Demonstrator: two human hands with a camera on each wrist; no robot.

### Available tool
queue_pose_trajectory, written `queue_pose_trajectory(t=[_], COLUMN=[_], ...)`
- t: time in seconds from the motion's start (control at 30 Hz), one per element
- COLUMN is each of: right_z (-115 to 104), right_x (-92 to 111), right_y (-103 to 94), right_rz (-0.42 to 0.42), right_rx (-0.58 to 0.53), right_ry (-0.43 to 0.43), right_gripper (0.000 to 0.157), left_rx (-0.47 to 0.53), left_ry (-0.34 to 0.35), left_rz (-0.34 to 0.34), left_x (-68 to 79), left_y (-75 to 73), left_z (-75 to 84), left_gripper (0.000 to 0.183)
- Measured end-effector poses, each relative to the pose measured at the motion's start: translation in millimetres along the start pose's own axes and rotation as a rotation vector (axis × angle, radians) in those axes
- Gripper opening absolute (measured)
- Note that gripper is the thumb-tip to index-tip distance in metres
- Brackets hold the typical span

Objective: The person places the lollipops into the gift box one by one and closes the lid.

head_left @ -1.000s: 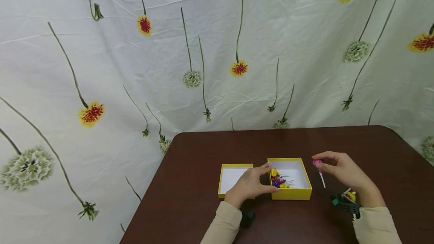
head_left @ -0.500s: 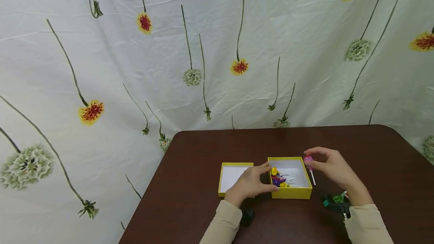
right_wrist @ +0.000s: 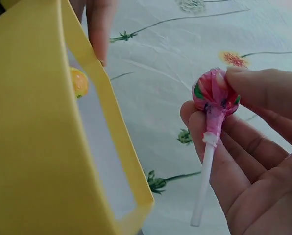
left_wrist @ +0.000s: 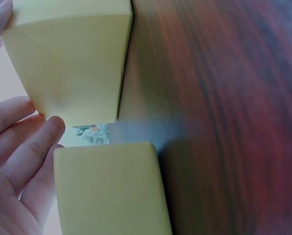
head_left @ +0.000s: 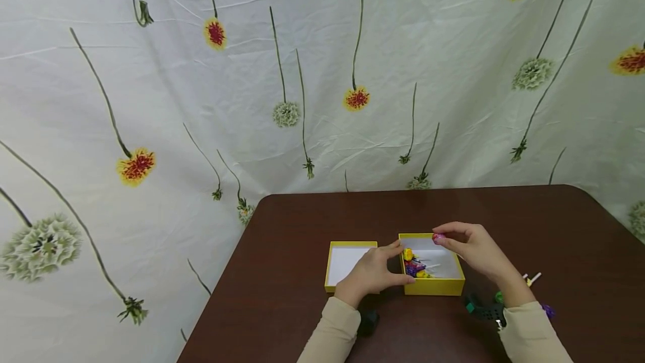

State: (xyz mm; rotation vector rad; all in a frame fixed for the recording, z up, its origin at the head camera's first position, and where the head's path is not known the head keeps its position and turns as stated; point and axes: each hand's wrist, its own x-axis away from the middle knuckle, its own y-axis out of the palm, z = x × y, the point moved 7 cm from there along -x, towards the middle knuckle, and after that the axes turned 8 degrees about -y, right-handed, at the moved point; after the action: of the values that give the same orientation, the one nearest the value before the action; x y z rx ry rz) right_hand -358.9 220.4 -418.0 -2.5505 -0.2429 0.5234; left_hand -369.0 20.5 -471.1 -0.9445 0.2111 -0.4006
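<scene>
A pink-wrapped lollipop (right_wrist: 215,95) with a white stick is pinched by its head between the thumb and fingers of my right hand (head_left: 471,248). In the head view that hand is over the right rear part of an open yellow box (head_left: 434,287) with a white inside. My left hand (head_left: 370,274) holds the box by its left side, thumb at the front corner and fingers at the back. Several lollipops (head_left: 415,268) in yellow, purple and red wrappers lie along the box's left inner wall, sticks pointing right.
Left of the box, a shallow yellow lid (head_left: 351,264) with a white inside lies partly behind my left hand. More lollipops, white sticks (head_left: 532,279) and a purple wrapper (head_left: 548,311) showing, lie around my right forearm. A flower-print cloth (head_left: 302,71) hangs behind the brown table (head_left: 297,296).
My right hand has carried the pink lollipop leftward, from right of the box to over its opening. More lollipops show beside the right forearm. The left hand keeps its place on the box.
</scene>
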Motion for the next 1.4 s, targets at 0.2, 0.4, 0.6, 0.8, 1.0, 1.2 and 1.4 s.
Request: queue_pose_trajectory(t=[0.2, 0.4, 0.6, 0.8, 1.0, 1.2, 1.4], right_z=[-1.3, -1.5, -1.0, 3.9, 6.5, 9.9, 12.3], right_x=[-5.4, -9.4, -11.7, -12.5, -13.5, -14.3, -13.4], right_y=[18.3, 37.6, 55.9, 68.0, 69.6, 69.4, 69.3], right_rz=[-0.045, -0.076, -0.117, -0.132, -0.117, -0.110, -0.087], right_rx=[0.002, 0.026, 0.008, -0.047, -0.006, 0.005, -0.004], right_ry=[-0.053, -0.087, -0.118, -0.077, -0.078, -0.064, -0.038], right_gripper=[0.025, 0.021, 0.019, 0.017, 0.012, 0.013, 0.008], left_rx=[0.002, 0.009, 0.016, 0.001, 0.016, 0.016, 0.010], left_ry=[0.012, 0.026, 0.042, 0.063, 0.055, 0.040, 0.049], left_rz=[-0.001, -0.002, -0.001, 0.011, 0.001, 0.004, 0.010], left_x=[0.0, 0.1, 0.9, 1.0, 0.1, -0.1, 0.9], left_y=[-0.6, -1.1, -1.8, -2.6, -2.6, -2.3, -1.7], left_z=[0.3, 0.7, 1.9, 2.9, 2.5, 1.4, 1.9], left_gripper=[0.078, 0.077, 0.076, 0.076, 0.077, 0.079, 0.079])
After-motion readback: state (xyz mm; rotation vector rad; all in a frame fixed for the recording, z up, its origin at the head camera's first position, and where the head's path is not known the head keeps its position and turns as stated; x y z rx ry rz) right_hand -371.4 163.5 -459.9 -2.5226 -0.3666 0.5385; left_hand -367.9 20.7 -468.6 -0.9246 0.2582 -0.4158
